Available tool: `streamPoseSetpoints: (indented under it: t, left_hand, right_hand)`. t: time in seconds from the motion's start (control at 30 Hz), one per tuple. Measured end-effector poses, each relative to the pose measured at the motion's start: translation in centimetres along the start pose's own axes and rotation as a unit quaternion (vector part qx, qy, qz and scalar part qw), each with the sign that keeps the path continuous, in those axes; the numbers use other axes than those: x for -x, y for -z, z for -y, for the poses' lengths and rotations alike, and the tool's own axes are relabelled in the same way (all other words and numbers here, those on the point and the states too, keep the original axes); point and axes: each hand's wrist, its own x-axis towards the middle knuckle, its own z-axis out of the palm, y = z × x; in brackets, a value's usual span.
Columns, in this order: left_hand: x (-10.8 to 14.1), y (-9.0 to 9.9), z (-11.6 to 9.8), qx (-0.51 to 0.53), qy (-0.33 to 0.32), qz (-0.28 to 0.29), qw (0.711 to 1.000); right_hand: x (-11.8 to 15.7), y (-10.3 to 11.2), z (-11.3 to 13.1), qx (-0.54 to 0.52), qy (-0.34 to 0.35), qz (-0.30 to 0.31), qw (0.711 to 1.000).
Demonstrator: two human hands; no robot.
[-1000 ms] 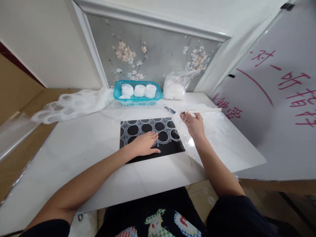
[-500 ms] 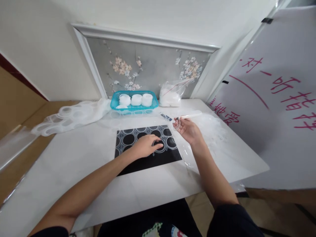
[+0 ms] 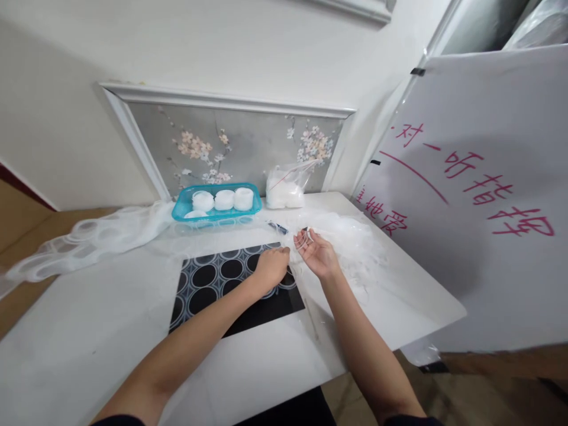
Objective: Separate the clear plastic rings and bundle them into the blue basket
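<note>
My left hand (image 3: 271, 269) is closed over the upper right part of a black sheet (image 3: 261, 310) printed with rings; its fingertips press together, and what they hold is too small to name. Just to the right, my right hand (image 3: 316, 251) is palm up with curled fingers around a clear ring-shaped piece (image 3: 302, 239). A dark-tipped tool shows by its fingers. A small blue and white item (image 3: 278, 227) lies on the table behind my hands.
At the back stand a blue tray (image 3: 177, 212) of white round stacks and a clear bag (image 3: 285, 188) of white material. Sheer ringed film (image 3: 102, 234) spreads left, thin film scraps (image 3: 359, 236) right. A whiteboard (image 3: 501, 284) borders the table's right side.
My left hand has moved right and up the sheet, and its fingers have closed. The pen-like white tool no longer shows extended from my right hand. The camera view has shifted right and up.
</note>
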Motion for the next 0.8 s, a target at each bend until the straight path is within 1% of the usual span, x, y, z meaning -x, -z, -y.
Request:
streamPoseSetpoints:
  t: [0.07,0.17,0.23,0.3,0.33,0.4,0.5,0.53,0.57,0.67,0.7,0.8]
  left_hand:
    - [1.1,1.5,0.6,0.006,-0.014,-0.005,1.000]
    - [3.1,4.5,1.7,0.056,-0.079,-0.015,0.995]
    - [4.3,6.4,2.5,0.135,-0.120,-0.048,0.982]
    - [5.0,7.7,3.2,0.224,-0.128,-0.076,0.963]
    - [5.1,8.1,3.5,0.258,-0.125,-0.086,0.954]
    - [4.9,8.1,4.1,0.298,-0.123,-0.114,0.940]
    - [4.3,7.1,4.6,0.304,-0.132,-0.152,0.931]
    - [4.1,6.7,4.6,0.310,-0.128,-0.146,0.931]
    - [4.0,6.2,4.7,0.323,-0.118,-0.127,0.930]
    - [3.9,5.5,4.6,0.385,-0.086,-0.054,0.917]
    - [4.0,5.4,4.6,0.402,-0.079,-0.040,0.911]
    - [4.1,5.6,4.7,0.430,-0.068,-0.025,0.900]
  right_hand:
    - [0.4,-0.3,0.1,-0.001,0.007,0.022,1.000]
    - [0.9,-0.7,0.1,0.014,0.008,0.064,0.998]
    - [1.0,-0.8,-0.1,0.029,0.000,0.084,0.996]
    - [1.2,-0.9,-0.6,0.037,-0.017,0.094,0.995]
    - [1.2,-1.0,-1.0,0.039,-0.029,0.098,0.994]
    - [1.5,-1.2,-1.7,0.041,-0.057,0.108,0.992]
    - [2.3,-1.6,-2.5,0.050,-0.088,0.129,0.986]
    - [2.5,-1.8,-2.7,0.055,-0.091,0.136,0.985]
    - [2.8,-1.9,-2.9,0.060,-0.093,0.143,0.984]
    - [3.2,-2.2,-3.1,0.076,-0.094,0.162,0.979]
    - [3.3,-2.2,-3.2,0.080,-0.095,0.167,0.978]
    - [3.2,-2.2,-3.3,0.092,-0.099,0.175,0.975]
